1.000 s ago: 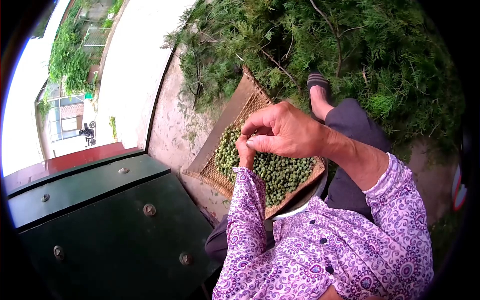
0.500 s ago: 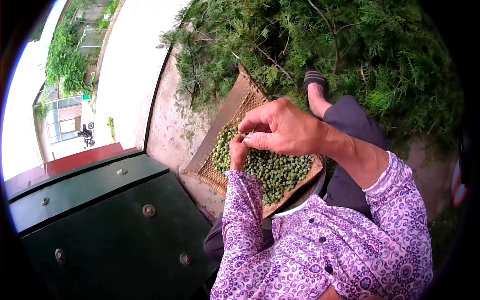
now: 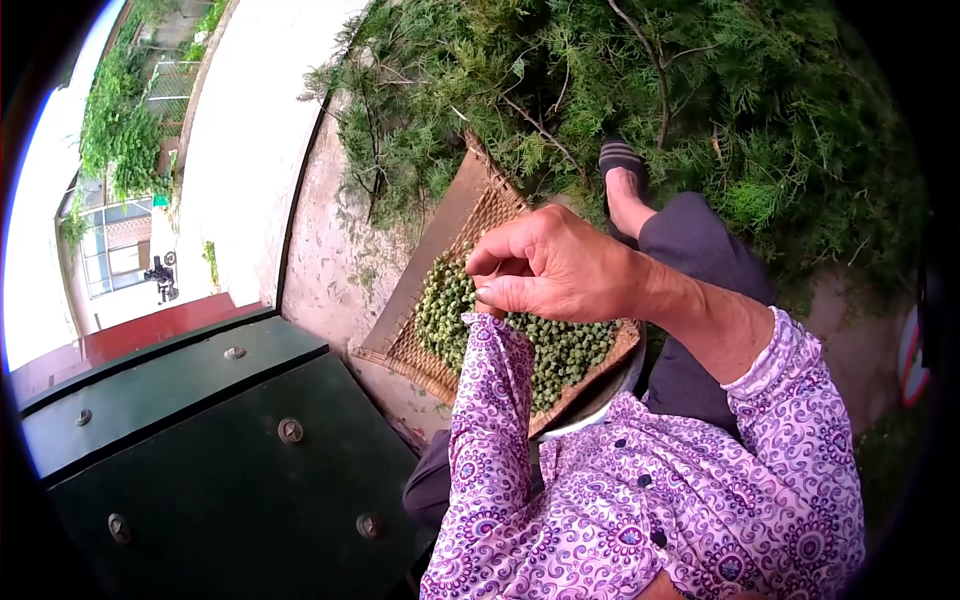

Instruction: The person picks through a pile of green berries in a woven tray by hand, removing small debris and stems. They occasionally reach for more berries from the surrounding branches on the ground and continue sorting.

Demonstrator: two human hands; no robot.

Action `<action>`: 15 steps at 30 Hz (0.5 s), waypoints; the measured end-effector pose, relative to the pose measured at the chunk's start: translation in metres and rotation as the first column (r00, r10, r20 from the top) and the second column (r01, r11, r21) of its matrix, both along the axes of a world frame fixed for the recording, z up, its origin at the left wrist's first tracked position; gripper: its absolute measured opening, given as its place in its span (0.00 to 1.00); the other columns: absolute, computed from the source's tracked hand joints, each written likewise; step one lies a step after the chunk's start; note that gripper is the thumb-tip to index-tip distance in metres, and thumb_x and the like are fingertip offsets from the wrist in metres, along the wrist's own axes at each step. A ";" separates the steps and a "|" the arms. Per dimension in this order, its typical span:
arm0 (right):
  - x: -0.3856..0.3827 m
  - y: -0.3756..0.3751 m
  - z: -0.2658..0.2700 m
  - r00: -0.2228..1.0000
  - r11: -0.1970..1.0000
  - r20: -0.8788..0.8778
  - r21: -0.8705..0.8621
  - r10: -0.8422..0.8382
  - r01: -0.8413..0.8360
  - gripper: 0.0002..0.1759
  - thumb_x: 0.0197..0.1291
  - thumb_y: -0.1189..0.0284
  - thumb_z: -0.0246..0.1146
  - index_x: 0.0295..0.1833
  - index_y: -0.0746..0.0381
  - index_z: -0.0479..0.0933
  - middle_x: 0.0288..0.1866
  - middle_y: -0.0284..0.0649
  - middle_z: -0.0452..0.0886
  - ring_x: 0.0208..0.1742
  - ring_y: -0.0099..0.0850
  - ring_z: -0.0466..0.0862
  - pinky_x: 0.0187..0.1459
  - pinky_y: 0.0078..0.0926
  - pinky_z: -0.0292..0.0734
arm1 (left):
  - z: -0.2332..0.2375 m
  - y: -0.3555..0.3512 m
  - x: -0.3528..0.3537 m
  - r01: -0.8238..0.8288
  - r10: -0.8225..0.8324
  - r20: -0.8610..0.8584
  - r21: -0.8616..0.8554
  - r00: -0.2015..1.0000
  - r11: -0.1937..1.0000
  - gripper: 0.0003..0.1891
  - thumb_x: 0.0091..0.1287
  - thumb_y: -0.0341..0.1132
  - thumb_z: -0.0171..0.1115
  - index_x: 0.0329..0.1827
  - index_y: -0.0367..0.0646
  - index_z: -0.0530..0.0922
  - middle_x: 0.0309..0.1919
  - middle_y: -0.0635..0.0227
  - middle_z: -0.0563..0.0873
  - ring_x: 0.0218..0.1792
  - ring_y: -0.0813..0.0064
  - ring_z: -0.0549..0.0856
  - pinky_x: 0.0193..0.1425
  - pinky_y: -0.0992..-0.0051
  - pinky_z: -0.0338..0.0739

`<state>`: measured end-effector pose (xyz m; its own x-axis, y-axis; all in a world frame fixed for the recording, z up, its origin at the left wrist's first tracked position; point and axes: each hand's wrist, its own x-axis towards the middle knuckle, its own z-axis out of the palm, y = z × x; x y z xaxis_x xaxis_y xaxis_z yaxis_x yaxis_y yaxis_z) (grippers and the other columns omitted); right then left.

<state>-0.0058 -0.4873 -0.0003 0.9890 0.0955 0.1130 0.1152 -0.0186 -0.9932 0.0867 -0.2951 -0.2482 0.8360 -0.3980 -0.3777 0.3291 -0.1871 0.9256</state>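
My right hand (image 3: 560,265) hovers over a woven tray (image 3: 450,225) that holds a heap of small green round seeds (image 3: 565,350). Its fingers are curled, thumb and forefinger pinched close together, and I see nothing between them. My left hand is almost wholly hidden behind the right one; only its purple patterned sleeve (image 3: 490,400) shows, reaching up to the right hand's fingertips. What the two hands hold between them is hidden.
A pile of cut green conifer branches (image 3: 600,80) lies beyond the tray. My foot in a dark shoe (image 3: 620,160) rests among them. A pale basin rim (image 3: 598,402) shows under the tray. A dark green metal box (image 3: 220,450) stands at the left on concrete ground (image 3: 330,230).
My left hand has risen behind the right hand and its fingers no longer show. The right hand has stayed in place, pinched. The view has shifted slightly.
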 end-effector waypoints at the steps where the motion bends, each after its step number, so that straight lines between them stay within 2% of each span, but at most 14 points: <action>1: 0.001 0.000 -0.001 0.999 0.999 -0.036 0.028 0.023 -0.022 0.12 0.55 0.73 0.60 0.42 0.71 0.76 0.33 0.41 0.81 0.34 0.25 0.81 0.36 0.22 0.77 | 0.002 0.002 0.001 -0.012 0.012 -0.018 -0.019 1.000 1.000 0.04 0.60 0.24 0.56 0.37 0.36 0.75 0.30 0.69 0.80 0.27 0.83 0.78 0.31 0.81 0.76; 2: 0.001 0.001 -0.002 0.996 0.997 -0.070 0.057 0.047 -0.043 0.12 0.55 0.73 0.60 0.42 0.71 0.76 0.34 0.42 0.81 0.34 0.25 0.81 0.36 0.22 0.77 | 0.005 0.006 0.002 -0.027 0.025 -0.039 -0.043 0.999 0.999 0.04 0.60 0.24 0.56 0.37 0.36 0.75 0.30 0.69 0.80 0.27 0.83 0.78 0.31 0.81 0.76; 6: -0.001 0.003 -0.005 0.999 0.994 -0.031 0.105 0.030 -0.027 0.13 0.54 0.72 0.61 0.42 0.71 0.76 0.35 0.43 0.81 0.34 0.26 0.81 0.35 0.22 0.77 | 0.037 0.027 0.002 -0.091 0.059 -0.158 -0.202 0.986 0.975 0.03 0.61 0.24 0.56 0.37 0.37 0.76 0.30 0.69 0.80 0.27 0.82 0.78 0.30 0.81 0.76; 8: -0.002 0.005 -0.004 0.999 0.987 0.033 -0.153 -0.039 0.043 0.15 0.50 0.71 0.62 0.41 0.71 0.76 0.36 0.45 0.80 0.34 0.28 0.82 0.36 0.24 0.77 | 0.070 0.030 -0.006 -0.089 0.032 -0.200 -0.280 0.979 0.956 0.03 0.61 0.25 0.56 0.37 0.37 0.76 0.30 0.69 0.80 0.27 0.82 0.78 0.30 0.81 0.76; 9: 0.000 0.009 -0.014 0.993 0.969 0.099 -0.235 -0.056 0.078 0.20 0.47 0.69 0.64 0.43 0.71 0.75 0.36 0.48 0.80 0.35 0.35 0.82 0.37 0.28 0.77 | 0.095 0.029 -0.012 -0.062 -0.010 -0.220 -0.319 0.976 0.946 0.02 0.62 0.26 0.56 0.36 0.38 0.76 0.29 0.69 0.80 0.26 0.80 0.79 0.29 0.80 0.76; 10: 0.003 0.015 -0.025 0.993 0.970 0.110 -0.233 -0.049 0.074 0.20 0.47 0.69 0.64 0.43 0.71 0.75 0.36 0.48 0.80 0.35 0.35 0.82 0.37 0.28 0.77 | 0.114 0.027 -0.020 -0.066 -0.002 -0.209 -0.318 0.978 0.946 0.02 0.62 0.26 0.56 0.36 0.38 0.76 0.29 0.69 0.80 0.26 0.80 0.79 0.29 0.80 0.76; 12: 0.008 0.026 -0.042 0.949 0.889 0.298 -0.402 -0.099 0.219 0.23 0.46 0.66 0.64 0.46 0.71 0.73 0.36 0.50 0.79 0.37 0.41 0.81 0.40 0.33 0.76 | 0.147 0.024 -0.035 -0.101 0.011 -0.235 -0.371 0.972 0.923 0.03 0.62 0.26 0.56 0.37 0.39 0.76 0.28 0.69 0.80 0.26 0.79 0.79 0.29 0.79 0.76; 13: 0.009 0.028 -0.040 0.971 0.889 0.232 -0.435 -0.047 0.147 0.25 0.45 0.65 0.64 0.48 0.71 0.72 0.37 0.51 0.79 0.38 0.43 0.81 0.42 0.35 0.76 | 0.160 0.020 -0.043 -0.142 0.044 -0.250 -0.389 0.967 0.910 0.03 0.62 0.26 0.57 0.38 0.40 0.76 0.27 0.69 0.80 0.24 0.78 0.78 0.28 0.78 0.75; 14: 0.010 0.030 -0.038 0.970 0.889 0.238 -0.434 -0.041 0.144 0.25 0.45 0.65 0.64 0.48 0.71 0.72 0.37 0.51 0.79 0.38 0.43 0.81 0.42 0.35 0.76 | 0.169 0.020 -0.048 -0.145 0.050 -0.244 -0.390 0.968 0.909 0.03 0.62 0.26 0.57 0.38 0.40 0.76 0.27 0.69 0.80 0.24 0.78 0.78 0.28 0.78 0.75; 15: 0.009 0.033 -0.037 0.988 0.912 0.154 -0.406 -0.003 0.066 0.25 0.45 0.65 0.64 0.48 0.71 0.72 0.38 0.51 0.79 0.39 0.42 0.81 0.42 0.34 0.76 | 0.175 0.021 -0.051 -0.115 0.001 -0.239 -0.463 0.971 0.879 0.04 0.61 0.26 0.57 0.38 0.39 0.75 0.27 0.68 0.79 0.24 0.78 0.77 0.29 0.77 0.73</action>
<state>0.0037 -0.4547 -0.0370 0.9677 0.1309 0.2153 0.2510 -0.4253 -0.8695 0.0352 -0.2736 -0.0728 0.7783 -0.5290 -0.3383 0.5352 0.2772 0.7980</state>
